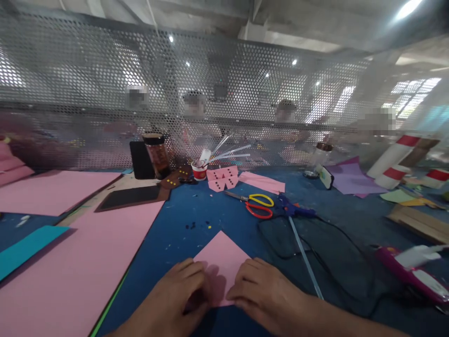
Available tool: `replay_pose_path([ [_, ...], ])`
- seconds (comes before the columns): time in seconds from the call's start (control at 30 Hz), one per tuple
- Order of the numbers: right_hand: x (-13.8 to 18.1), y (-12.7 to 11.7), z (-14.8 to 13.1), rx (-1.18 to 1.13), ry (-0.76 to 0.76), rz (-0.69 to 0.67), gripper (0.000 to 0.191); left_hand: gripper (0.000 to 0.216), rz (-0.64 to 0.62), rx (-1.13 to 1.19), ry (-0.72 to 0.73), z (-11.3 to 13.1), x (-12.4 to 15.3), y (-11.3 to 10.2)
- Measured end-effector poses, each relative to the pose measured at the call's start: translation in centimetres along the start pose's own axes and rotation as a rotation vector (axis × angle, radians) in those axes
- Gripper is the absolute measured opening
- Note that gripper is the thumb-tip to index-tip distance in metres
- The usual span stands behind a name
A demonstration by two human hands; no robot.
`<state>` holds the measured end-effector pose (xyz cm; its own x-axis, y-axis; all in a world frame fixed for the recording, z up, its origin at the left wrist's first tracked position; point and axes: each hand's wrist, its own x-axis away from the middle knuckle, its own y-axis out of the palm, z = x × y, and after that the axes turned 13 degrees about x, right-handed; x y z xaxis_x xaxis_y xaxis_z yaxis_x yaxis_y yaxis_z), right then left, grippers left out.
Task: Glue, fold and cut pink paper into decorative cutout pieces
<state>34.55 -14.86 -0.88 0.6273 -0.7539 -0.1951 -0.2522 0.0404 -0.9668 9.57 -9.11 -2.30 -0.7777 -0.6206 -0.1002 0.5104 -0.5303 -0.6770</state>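
A small pink paper piece [220, 255] lies on the blue table [196, 220] close to me, one corner pointing away. My left hand [177, 292] presses on its near left part with bent fingers. My right hand [261, 292] presses down its near right edge. Both hands rest flat on the paper against the table. The near edge of the paper is hidden under my fingers.
Large pink sheets [70, 267] and a teal sheet [24, 248] lie at the left. Scissors [257, 205] and a blue glue gun [296, 210] with a black cord lie ahead. A red cup [199, 171], a jar [157, 154], folded pink pieces [222, 178] stand before a perforated screen; people sit behind it.
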Motion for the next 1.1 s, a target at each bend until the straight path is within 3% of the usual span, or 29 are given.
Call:
replay_pose_path([
  [0.23,-0.2,0.7,0.4,-0.047,0.015,0.031,0.015,0.01,0.051,-0.122,0.079,0.8,-0.4,-0.3],
  [0.37,-0.6,-1.1,0.5,-0.138,0.039,0.051,0.02,0.027,0.109,-0.142,0.088,1.2,-0.5,-0.9],
  [0.5,-1.5,-3.1,0.9,-0.181,0.059,0.143,0.019,0.026,0.12,-0.156,0.184,1.4,-0.8,-1.8],
  [0.7,-3.7,-6.5,2.0,-0.059,0.007,0.224,0.016,0.019,0.234,-0.446,0.323,2.2,-2.6,-4.9],
  [0.87,-4.6,-8.8,2.6,0.255,-0.075,0.316,0.022,0.018,0.334,-0.569,0.396,3.7,-3.8,-7.7],
  [1.0,-4.3,-7.2,2.3,0.353,-0.044,0.357,0.019,0.025,0.346,-0.691,0.419,3.3,-3.2,-7.3],
  [1.1,-3.8,-4.3,2.5,0.411,-0.056,0.266,0.012,0.024,0.21,-0.719,0.366,1.5,-2.1,-5.4],
])
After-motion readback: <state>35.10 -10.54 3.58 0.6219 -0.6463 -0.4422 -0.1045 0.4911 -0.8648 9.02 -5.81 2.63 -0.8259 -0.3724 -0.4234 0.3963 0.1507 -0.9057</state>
